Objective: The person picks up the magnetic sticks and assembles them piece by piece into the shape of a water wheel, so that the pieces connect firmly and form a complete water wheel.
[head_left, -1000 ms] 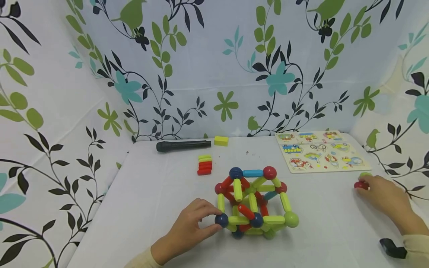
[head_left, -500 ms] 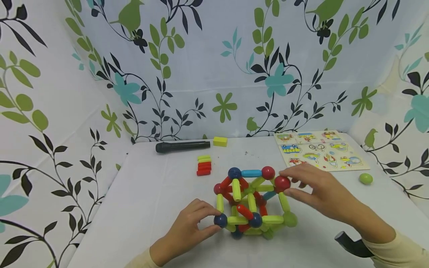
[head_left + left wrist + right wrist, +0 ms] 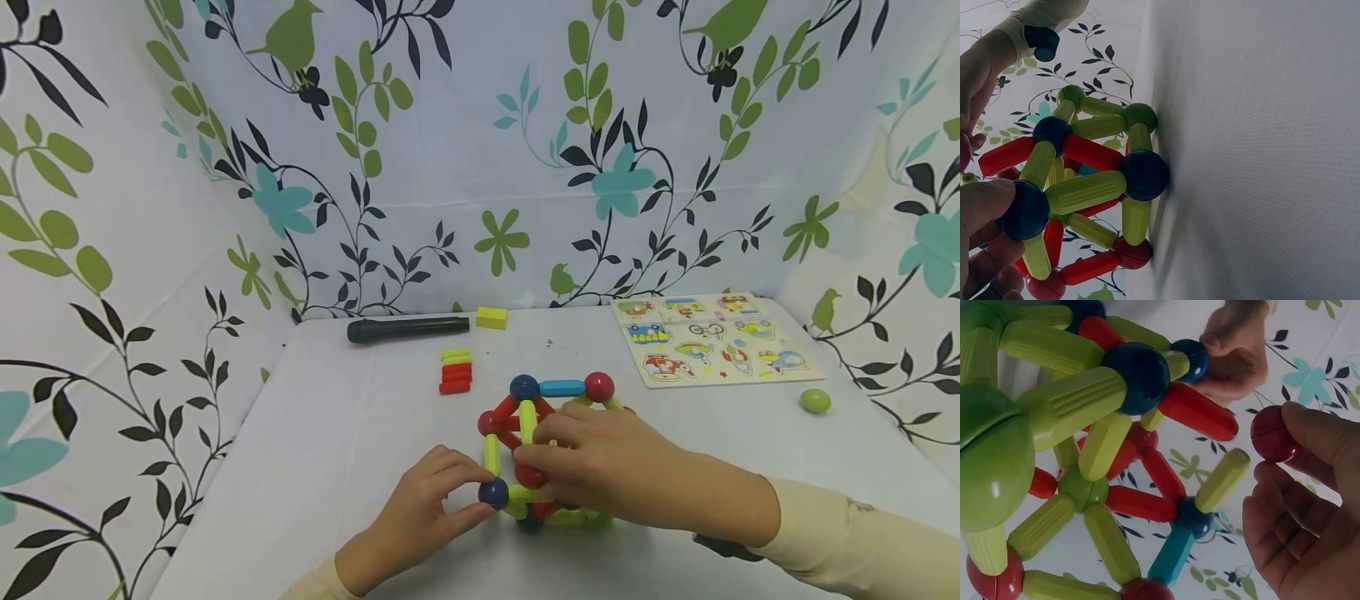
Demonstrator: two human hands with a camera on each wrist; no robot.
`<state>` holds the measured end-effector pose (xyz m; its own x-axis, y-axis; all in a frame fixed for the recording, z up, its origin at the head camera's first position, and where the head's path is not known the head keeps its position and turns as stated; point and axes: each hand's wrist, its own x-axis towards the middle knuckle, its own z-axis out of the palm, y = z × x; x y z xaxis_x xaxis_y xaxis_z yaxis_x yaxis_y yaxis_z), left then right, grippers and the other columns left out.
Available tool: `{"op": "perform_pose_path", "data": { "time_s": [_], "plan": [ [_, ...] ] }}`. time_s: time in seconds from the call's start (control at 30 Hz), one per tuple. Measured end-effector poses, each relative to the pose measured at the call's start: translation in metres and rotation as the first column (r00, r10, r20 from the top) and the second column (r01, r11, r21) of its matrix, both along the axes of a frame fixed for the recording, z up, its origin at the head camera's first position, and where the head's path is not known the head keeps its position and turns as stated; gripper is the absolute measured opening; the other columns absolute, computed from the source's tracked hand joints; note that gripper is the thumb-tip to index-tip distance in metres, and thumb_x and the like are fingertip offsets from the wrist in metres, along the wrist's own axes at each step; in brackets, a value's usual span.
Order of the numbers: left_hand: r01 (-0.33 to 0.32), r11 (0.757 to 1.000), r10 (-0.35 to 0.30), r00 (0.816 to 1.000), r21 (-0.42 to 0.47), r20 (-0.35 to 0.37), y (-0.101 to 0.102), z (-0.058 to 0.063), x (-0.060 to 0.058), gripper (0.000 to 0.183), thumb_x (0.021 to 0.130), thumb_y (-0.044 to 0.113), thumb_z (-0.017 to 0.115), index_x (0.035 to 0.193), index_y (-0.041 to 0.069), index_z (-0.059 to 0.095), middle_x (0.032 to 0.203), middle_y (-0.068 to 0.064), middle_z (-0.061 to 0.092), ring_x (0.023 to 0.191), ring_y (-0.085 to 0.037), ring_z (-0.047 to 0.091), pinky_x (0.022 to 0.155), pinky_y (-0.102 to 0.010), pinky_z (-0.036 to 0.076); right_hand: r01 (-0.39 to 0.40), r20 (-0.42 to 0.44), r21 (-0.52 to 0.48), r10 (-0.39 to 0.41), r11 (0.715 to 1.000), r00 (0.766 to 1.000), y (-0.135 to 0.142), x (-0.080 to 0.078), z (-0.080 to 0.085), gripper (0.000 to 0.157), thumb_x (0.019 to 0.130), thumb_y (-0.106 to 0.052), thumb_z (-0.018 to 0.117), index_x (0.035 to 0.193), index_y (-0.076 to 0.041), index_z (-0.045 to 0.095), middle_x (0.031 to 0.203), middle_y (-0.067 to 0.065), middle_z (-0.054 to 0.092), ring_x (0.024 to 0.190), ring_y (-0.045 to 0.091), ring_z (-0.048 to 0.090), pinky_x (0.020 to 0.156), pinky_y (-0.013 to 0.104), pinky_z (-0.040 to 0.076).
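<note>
A frame built of magnetic rods and balls [image 3: 562, 388] stands on the white table in front of me. My left hand [image 3: 422, 510] pinches a dark blue ball [image 3: 1024, 211] at the frame's near left corner between thumb and fingers. With thumb and fingertips my right hand [image 3: 626, 468] holds a loose red ball [image 3: 1270, 433]. In the right wrist view, that ball is close to the free ends of a red rod [image 3: 1200, 412] and a yellow-green rod [image 3: 1224, 480], apart from both. The right hand covers much of the frame's right side in the head view.
Behind the frame lie several red and yellow-green rods [image 3: 455, 377], a black microphone [image 3: 408, 328] and a yellow block [image 3: 491, 317]. A picture puzzle board [image 3: 708, 346] is at the back right, with a green ball [image 3: 815, 401] near its front corner.
My right hand picked up the red ball at the far right and brought it left to the frame's front. The green ball stayed behind. My left hand kept its pinch on the blue ball.
</note>
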<state>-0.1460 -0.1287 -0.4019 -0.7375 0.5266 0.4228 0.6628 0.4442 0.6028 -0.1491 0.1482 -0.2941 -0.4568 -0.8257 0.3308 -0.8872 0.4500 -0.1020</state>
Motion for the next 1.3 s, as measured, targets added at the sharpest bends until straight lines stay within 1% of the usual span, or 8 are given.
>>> {"op": "perform_pose_path", "data": {
  "time_s": [0.2,0.3,0.43,0.57,0.7,0.97,1.13,1.3],
  "plan": [
    [-0.002,1.000,0.002,1.000,-0.002,-0.012,0.000,-0.002,0.000,0.030,0.084,0.026,0.085,0.113,0.021,0.075,0.102,0.015,0.069,0.096,-0.004,0.058,0.084,-0.023,0.056,0.042,-0.048,0.063,-0.039,0.997,0.998,-0.005,-0.002,-0.004,0.048,0.080,-0.034,0.089,0.123,-0.032,0.068,0.100,-0.008,0.064,0.090,0.010,0.060,0.069,0.021,0.056],
    [-0.005,1.000,0.005,1.000,-0.002,-0.018,0.000,-0.003,0.000,0.031,0.084,0.026,0.085,0.112,0.021,0.075,0.102,0.015,0.070,0.096,-0.004,0.058,0.083,-0.023,0.056,0.042,-0.044,0.068,-0.039,0.997,0.998,-0.007,-0.003,-0.005,0.044,0.082,-0.035,0.087,0.121,-0.031,0.068,0.095,-0.009,0.069,0.083,0.008,0.063,0.068,0.018,0.054],
    [-0.005,1.000,0.005,1.000,0.000,-0.026,0.000,-0.003,0.000,0.031,0.084,0.025,0.085,0.112,0.021,0.075,0.102,0.015,0.070,0.096,-0.005,0.058,0.081,-0.023,0.056,0.046,0.075,0.096,-0.053,0.994,0.996,-0.008,-0.003,-0.005,0.038,0.088,-0.034,0.081,0.122,-0.030,0.065,0.096,-0.010,0.075,0.083,0.006,0.068,0.069,0.016,0.053],
    [-0.004,1.000,0.004,1.000,0.008,-0.030,0.000,-0.004,0.000,0.030,0.084,0.026,0.085,0.112,0.021,0.075,0.102,0.014,0.070,0.095,-0.005,0.058,0.078,-0.024,0.057,0.072,0.229,0.120,-0.098,0.990,0.968,-0.007,-0.002,-0.004,0.037,0.092,-0.035,0.076,0.126,-0.032,0.063,0.100,-0.012,0.074,0.086,0.004,0.067,0.070,0.016,0.051],
    [-0.002,1.000,0.002,1.000,0.015,-0.024,0.000,-0.005,0.001,0.030,0.085,0.027,0.085,0.113,0.021,0.075,0.101,0.014,0.070,0.094,-0.008,0.060,0.077,-0.027,0.058,0.092,0.300,0.124,-0.126,0.988,0.946,-0.007,-0.003,-0.005,0.039,0.093,-0.037,0.075,0.129,-0.033,0.061,0.102,-0.013,0.074,0.084,0.002,0.065,0.070,0.017,0.051],
    [-0.008,1.000,0.008,1.000,0.020,-0.017,0.000,-0.006,0.001,0.030,0.085,0.030,0.084,0.113,0.023,0.074,0.102,0.016,0.069,0.093,-0.009,0.061,0.077,-0.026,0.058,0.077,0.300,0.099,-0.104,0.992,0.948,-0.006,-0.004,-0.010,0.040,0.094,-0.037,0.073,0.131,-0.031,0.060,0.106,-0.011,0.073,0.087,0.001,0.065,0.075,0.017,0.053],
    [-0.010,1.000,0.010,1.000,0.025,-0.001,0.001,-0.006,0.001,0.030,0.086,0.031,0.083,0.114,0.024,0.074,0.103,0.017,0.069,0.093,-0.012,0.063,0.078,-0.027,0.058,0.081,0.316,0.106,-0.110,0.991,0.942,-0.004,-0.004,-0.010,0.042,0.095,-0.039,0.072,0.135,-0.034,0.059,0.108,-0.013,0.072,0.089,0.001,0.064,0.076,0.019,0.054],
    [-0.012,1.000,0.012,1.000,0.019,-0.004,0.000,-0.006,0.001,0.030,0.085,0.030,0.084,0.114,0.023,0.074,0.102,0.016,0.069,0.093,-0.010,0.061,0.076,-0.027,0.058,0.078,0.300,0.110,-0.108,0.991,0.948,0.000,-0.003,-0.012,0.048,0.095,-0.040,0.072,0.140,-0.035,0.057,0.112,-0.012,0.072,0.094,0.004,0.065,0.076,0.020,0.054]
  ]
}}
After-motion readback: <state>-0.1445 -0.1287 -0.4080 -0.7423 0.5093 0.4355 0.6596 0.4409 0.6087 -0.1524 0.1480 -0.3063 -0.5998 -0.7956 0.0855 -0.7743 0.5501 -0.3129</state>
